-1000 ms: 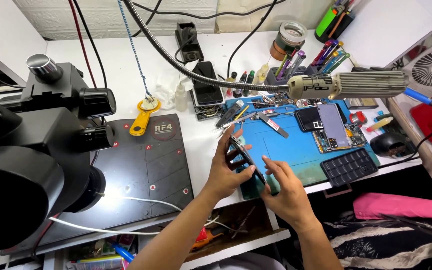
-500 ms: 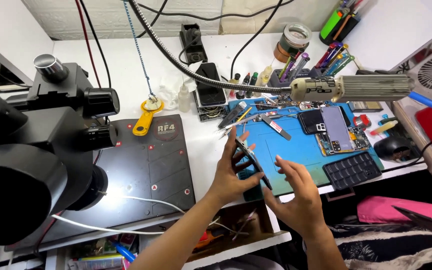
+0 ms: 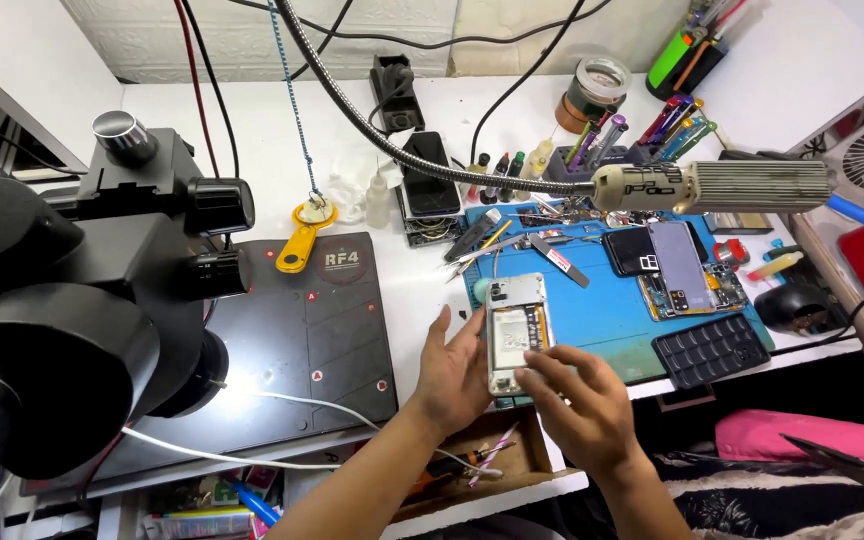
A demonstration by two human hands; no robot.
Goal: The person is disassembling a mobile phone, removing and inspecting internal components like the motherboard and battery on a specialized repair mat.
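Opened phone (image 3: 515,335) gripped by left hand (image 3: 449,375); right hand (image 3: 584,405) fingers clasp lower end, hiding it.

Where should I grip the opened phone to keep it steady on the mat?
Grip the opened phone by its long side edges, coming from the near short end. It lies flat, back off, internals facing up, so the middle is best avoided. The left hand already steadies its left edge; the right hand covers the near end.

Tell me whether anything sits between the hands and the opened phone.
Nothing visible does. The left hand already grips the opened phone along its left edge, and the right hand touches its lower end, both over the blue mat.
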